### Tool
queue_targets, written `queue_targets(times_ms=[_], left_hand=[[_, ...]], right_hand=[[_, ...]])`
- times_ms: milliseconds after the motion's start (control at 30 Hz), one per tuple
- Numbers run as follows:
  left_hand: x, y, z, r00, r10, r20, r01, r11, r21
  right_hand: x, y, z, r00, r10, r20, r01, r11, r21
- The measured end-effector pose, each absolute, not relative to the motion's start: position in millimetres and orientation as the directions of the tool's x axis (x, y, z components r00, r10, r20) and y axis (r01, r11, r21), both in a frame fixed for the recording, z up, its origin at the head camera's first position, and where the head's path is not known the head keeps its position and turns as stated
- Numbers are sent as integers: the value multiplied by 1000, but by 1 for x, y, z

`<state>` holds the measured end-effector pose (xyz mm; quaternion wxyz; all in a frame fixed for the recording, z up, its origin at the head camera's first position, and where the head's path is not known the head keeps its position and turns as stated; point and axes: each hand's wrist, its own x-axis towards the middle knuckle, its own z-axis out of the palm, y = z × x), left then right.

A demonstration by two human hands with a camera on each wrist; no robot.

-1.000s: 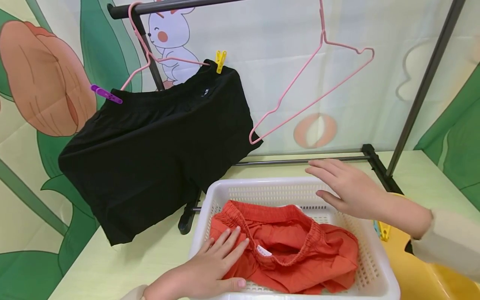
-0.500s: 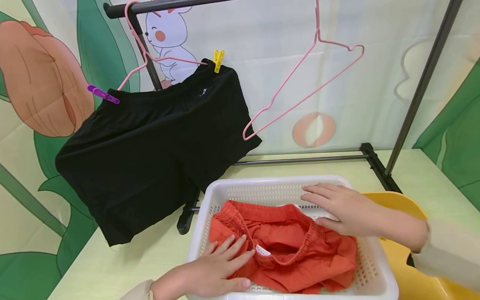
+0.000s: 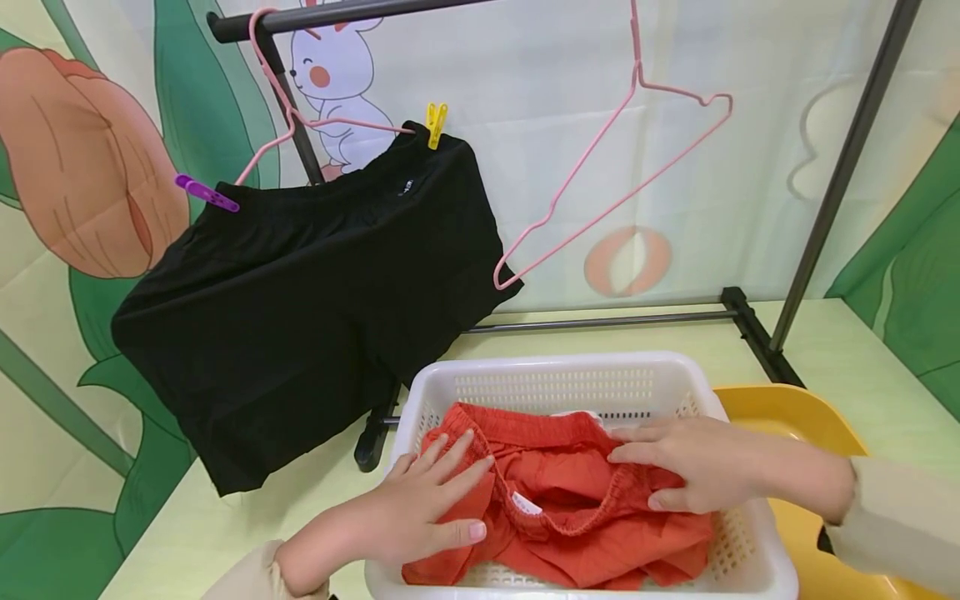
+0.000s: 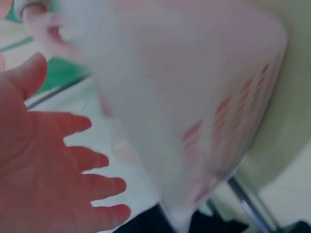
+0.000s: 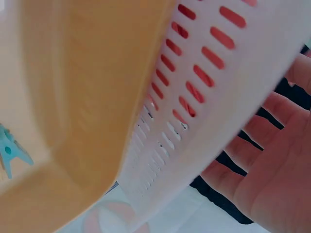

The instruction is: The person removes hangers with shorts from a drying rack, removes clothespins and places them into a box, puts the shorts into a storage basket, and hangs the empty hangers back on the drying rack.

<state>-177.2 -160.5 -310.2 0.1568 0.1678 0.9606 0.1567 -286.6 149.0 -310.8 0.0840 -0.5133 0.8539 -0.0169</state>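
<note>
Red-orange shorts with an elastic waistband and a small white label lie bunched in a white plastic basket. My left hand is over the left part of the shorts, fingers spread and straight. Over their right part is my right hand, fingers extended, fingertips at the waistband. In the left wrist view, my left palm and loosely spread fingers show beside the basket wall. The right wrist view has the right hand behind the basket's slotted side, its fingers partly hidden by the rim.
Black shorts hang from a pink hanger with a purple clothespin and a yellow clothespin. A bare pink hanger hangs right of them on the black rack. A yellow tub, with a blue clothespin inside, adjoins the basket.
My right hand has come down from above the basket's back right onto the shorts. The left hand has shifted slightly up and left, and the shorts' lower left part now spreads further left.
</note>
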Motion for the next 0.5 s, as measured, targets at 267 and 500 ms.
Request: queue_targets(times_ms=[267,500], left_hand=[[-193,-188,-284,-958,226,174,272,908,320],[-203,-216,-268,-829,150,539,284,943,173]], right_hand=[[-286,150,-313,-468,-873,-136,-862,485,-147],[-286,150,-315,-473,-870,-140,-860,490,-142]])
